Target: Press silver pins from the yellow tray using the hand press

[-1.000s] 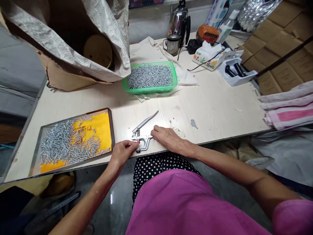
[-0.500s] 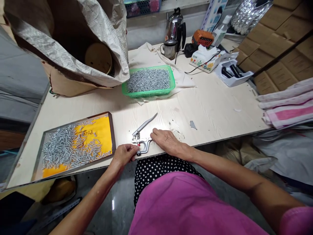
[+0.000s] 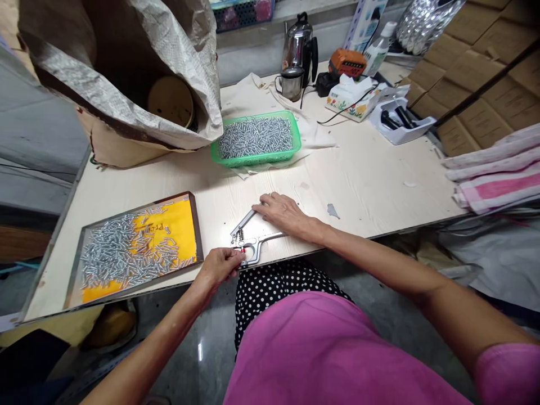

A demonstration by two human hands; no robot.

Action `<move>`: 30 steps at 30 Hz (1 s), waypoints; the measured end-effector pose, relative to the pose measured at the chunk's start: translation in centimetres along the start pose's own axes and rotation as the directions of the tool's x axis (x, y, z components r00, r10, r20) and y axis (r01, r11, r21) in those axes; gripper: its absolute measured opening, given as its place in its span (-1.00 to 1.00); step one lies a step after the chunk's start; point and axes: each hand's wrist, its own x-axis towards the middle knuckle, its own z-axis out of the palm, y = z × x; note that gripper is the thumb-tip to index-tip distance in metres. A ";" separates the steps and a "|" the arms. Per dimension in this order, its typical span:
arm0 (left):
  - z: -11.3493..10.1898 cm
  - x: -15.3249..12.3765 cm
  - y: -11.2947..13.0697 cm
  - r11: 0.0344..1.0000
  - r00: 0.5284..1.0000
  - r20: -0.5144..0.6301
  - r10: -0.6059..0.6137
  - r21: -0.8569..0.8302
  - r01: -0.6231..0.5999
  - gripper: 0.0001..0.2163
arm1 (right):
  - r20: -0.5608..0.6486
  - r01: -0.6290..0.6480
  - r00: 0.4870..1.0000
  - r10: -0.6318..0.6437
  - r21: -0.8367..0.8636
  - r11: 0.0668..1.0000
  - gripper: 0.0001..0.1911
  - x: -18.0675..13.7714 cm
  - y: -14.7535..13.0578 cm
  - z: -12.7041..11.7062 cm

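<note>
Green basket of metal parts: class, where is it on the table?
In the head view, the green basket sits centre-back on the table, beside the woven sack and before the steel kettle.

A single head-worn camera looks forward and steeply down from above the seated person's lap, close over the near edge of the tabletop (image 3: 358,174), reaching its far edge.

A silver hand press (image 3: 248,239) with a red spot lies on the pale wood-grain bench (image 3: 371,180). The tray (image 3: 177,222) is lined yellow, the basket (image 3: 255,160) green, the skirt (image 3: 278,287) black with white dots.
</note>
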 end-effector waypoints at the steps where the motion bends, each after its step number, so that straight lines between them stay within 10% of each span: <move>1: 0.0 0.0 0.0 1.000 1.000 0.000 0.003 0.011 -0.003 -0.65 | 0.011 0.027 1.000 -0.026 -0.029 0.999 -0.77 0.6 0.3 0.2; 12: -0.1 0.1 0.5 0.999 0.998 0.061 -0.017 0.036 0.015 -0.57 | 0.080 0.184 0.981 -0.174 -0.135 0.974 -0.79 2.9 3.0 0.5; 23: 0.1 -0.1 1.1 0.991 0.984 0.134 -0.117 -0.055 0.126 -0.55 | -0.118 0.098 0.985 -0.128 -0.230 0.968 -0.72 1.0 2.5 0.5; 30: 0.1 -0.1 0.7 0.989 0.988 0.116 -0.101 -0.100 0.113 -0.52 | 0.054 0.069 0.997 -0.062 -0.135 0.988 -0.83 0.4 2.4 0.0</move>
